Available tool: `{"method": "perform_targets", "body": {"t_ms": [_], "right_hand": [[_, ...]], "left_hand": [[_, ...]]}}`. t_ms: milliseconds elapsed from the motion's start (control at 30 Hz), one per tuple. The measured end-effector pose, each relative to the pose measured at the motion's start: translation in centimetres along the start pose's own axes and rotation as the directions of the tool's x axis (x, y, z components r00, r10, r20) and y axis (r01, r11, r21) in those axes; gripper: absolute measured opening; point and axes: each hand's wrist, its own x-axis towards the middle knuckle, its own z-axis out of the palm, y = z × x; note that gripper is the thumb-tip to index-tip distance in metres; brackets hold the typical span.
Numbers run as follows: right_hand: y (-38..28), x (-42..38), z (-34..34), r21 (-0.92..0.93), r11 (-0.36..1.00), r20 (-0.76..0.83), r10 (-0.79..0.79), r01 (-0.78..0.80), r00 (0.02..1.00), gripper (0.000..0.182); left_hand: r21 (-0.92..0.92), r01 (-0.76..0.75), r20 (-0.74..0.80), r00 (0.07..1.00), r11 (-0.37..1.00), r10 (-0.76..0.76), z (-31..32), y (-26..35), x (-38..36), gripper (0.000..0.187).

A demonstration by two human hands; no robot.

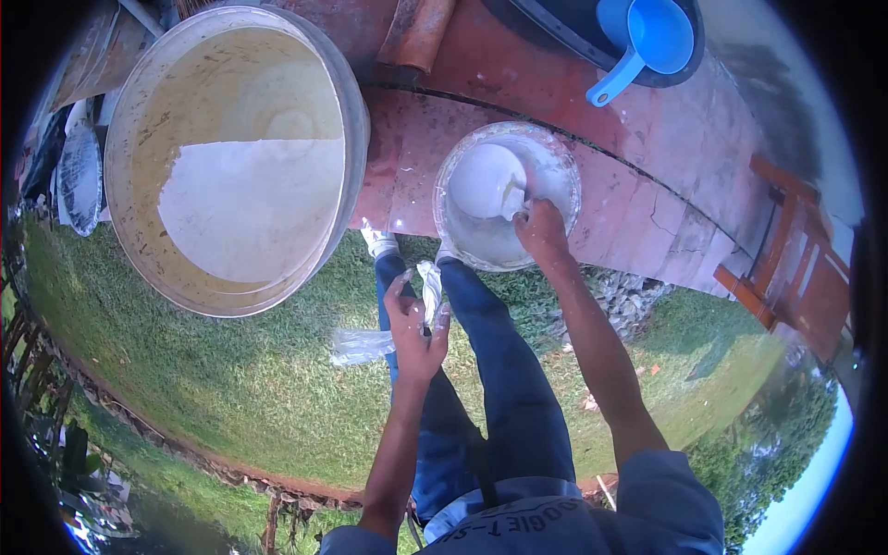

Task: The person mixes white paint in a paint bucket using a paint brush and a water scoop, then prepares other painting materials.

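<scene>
My right hand [543, 231] is closed round the handle of a white scoop [487, 180], which rests inside a round bucket [444, 199] with a whitish coating on its walls. To the lower left, my left hand [418, 328] is raised over the grass with fingers spread and bent. A twisted white cloth or plastic piece [430, 289] shows between its thumb and fingers; whether they grip it is unclear. Beside that hand is a clear plastic bag [361, 346].
A large round tub [356, 139] holding pale liquid stands at the upper left. A blue dipper [661, 37] lies over a dark basin [555, 32] at the top right. A clay roof tile [416, 37] is at the top. A wooden chair [786, 245] stands at the right.
</scene>
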Motion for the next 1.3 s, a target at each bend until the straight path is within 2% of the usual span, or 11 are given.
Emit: {"method": "perform_targets", "body": {"t_ms": [33,100,233,433,533,633,700,900,1033,1233,1300], "right_hand": [[-0.4,0.1,0.5,-0.008,1.000,-0.002,-0.002,0.002,1.000,0.026],[-0.8,0.2,2.2,0.195,0.980,0.088,-0.065,0.046,0.994,0.025],[-3.1,3.3,0.8,0.329,0.943,-0.061,-0.034,0.052,0.998,0.028],[0.4,2.3,0.9,0.054,0.999,-0.129,0.016,-0.009,0.991,0.029],[-0.1,-0.3,1.6,-0.007,0.999,0.049,0.049,-0.049,0.998,0.028],[-1.9,-0.4,2.7,0.189,0.982,0.073,-0.002,-0.012,0.997,0.027],[-3.2,1.2,2.1,0.481,0.876,0.020,0.047,-0.051,0.999,0.028],[-0.4,3.4,0.8,0.224,0.975,-0.174,0.042,-0.002,0.984,0.030],[-0.5,0.0,0.8,-0.007,0.996,0.001,0.088,-0.088,0.996,0.025],[-3.7,2.1,2.1,0.341,0.935,0.124,0.057,-0.096,0.991,0.026],[-3.9,3.7,2.0,0.459,0.888,-0.082,0.027,0.013,0.996,0.027]], "left_hand": [[-0.007,0.001,-0.004,1.000,1.000,-0.001,0.0,0.1,0.1,0.026],[0.004,-0.014,-0.012,1.000,1.000,0.014,0.1,0.3,0.2,0.025],[-0.022,0.016,-0.012,1.000,1.000,-0.017,0.0,0.3,-0.3,0.024],[-0.063,0.014,-0.032,0.999,0.998,-0.016,-0.3,-0.1,-0.6,0.022],[-0.061,0.018,-0.030,0.999,0.998,-0.020,-0.3,0.3,-0.3,0.022],[-0.089,0.030,-0.047,0.998,0.996,-0.034,0.4,0.2,-0.1,0.020],[-0.084,0.042,-0.043,0.998,0.996,-0.046,0.4,0.2,-0.3,0.020],[-0.079,0.053,-0.007,0.999,0.996,-0.053,0.1,-0.2,-1.1,0.023],[-0.030,0.014,0.000,1.000,0.999,-0.014,-0.7,0.1,-0.9,0.024],[-0.052,0.030,-0.003,1.000,0.998,-0.030,-1.3,0.2,-1.1,0.026],[-0.070,0.033,0.015,0.999,0.997,-0.032,-1.6,0.3,-1.3,0.027]]}}
